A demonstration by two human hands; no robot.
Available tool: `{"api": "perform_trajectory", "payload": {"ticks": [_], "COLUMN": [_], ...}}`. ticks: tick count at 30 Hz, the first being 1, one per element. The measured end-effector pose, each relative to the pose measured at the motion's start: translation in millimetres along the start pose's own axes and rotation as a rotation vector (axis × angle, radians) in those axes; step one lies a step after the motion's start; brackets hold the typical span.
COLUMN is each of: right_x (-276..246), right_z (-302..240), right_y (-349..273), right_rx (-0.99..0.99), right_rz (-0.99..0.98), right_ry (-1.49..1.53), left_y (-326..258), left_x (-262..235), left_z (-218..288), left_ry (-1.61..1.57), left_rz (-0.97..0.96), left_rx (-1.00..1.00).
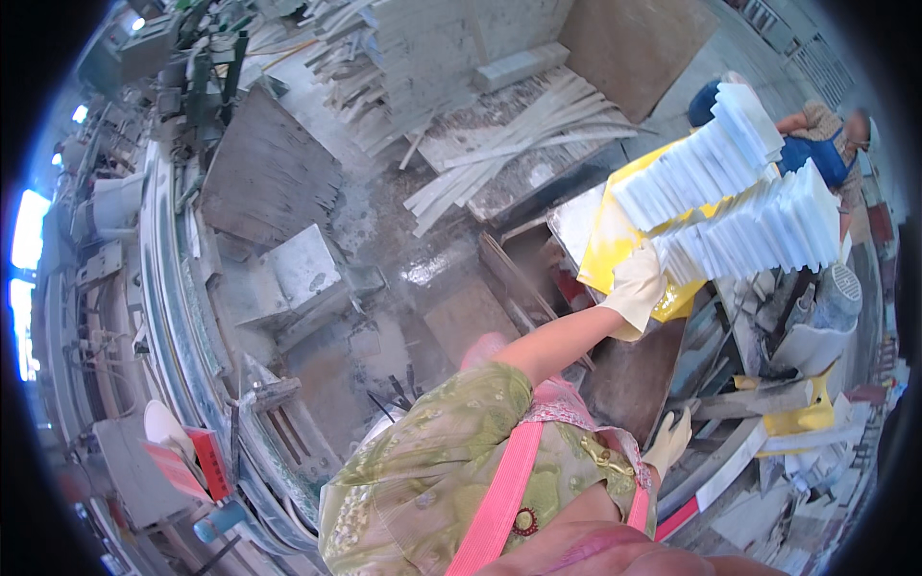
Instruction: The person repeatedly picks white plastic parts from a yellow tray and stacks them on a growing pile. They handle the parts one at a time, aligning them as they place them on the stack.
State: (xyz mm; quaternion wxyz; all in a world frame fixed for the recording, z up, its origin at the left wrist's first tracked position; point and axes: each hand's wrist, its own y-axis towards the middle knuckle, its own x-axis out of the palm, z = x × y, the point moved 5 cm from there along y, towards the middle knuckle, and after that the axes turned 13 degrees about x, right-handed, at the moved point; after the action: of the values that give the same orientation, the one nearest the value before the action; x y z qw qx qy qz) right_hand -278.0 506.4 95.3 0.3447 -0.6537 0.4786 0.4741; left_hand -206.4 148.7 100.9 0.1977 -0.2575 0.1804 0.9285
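The cream-gloved left hand [638,291], its closure unclear, is nearer the lower row of thin white slabs [754,236], stretching toward two-thirty, than the spread-fingered, cream-gloved right hand [667,444].

Matt stone tones, glossy plastic, rough wood

A stone-like look is given by the pale slabs [749,235], smooth-faced and mostly matt. Glossy plastic is suggested by the yellow sheet [602,245], on which bright glints are caught. Smooth, matt rubber is suggested by the cream gloves [634,296]. Soft, patterned cloth is seen in the green shirt [432,470], and ribbed, woven fabric in the pink strap [509,490]. A dull, wood-like surface, ragged along one edge, is shown by the board [269,168]. The block [305,269] is matt and grey; its material cannot be told. Wet-looking gloss is seen in a patch of the floor [423,272].
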Motion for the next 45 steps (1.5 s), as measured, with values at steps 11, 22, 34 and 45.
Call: {"api": "perform_trajectory", "payload": {"ticks": [11, 22, 34, 45], "right_x": [-52, -18, 0, 3], "right_z": [155, 298, 265, 238], "right_y": [45, 82, 77, 103], "right_rx": [0.091, -0.028, 0.006, -0.091], "right_rz": [0.348, 0.689, 0.571, 0.552], "right_ry": [-0.034, -0.234, -0.175, -0.141], "left_y": [-17, 2, 4, 23], "left_x": [-34, -30, -30, 3], "left_z": [15, 10, 13, -19], "left_ry": [-0.222, 0.120, 0.114, 0.233], "left_rz": [0.049, -0.071, -0.059, -0.038], "left_rx": [0.102, -0.036, -0.068, -0.008]}}
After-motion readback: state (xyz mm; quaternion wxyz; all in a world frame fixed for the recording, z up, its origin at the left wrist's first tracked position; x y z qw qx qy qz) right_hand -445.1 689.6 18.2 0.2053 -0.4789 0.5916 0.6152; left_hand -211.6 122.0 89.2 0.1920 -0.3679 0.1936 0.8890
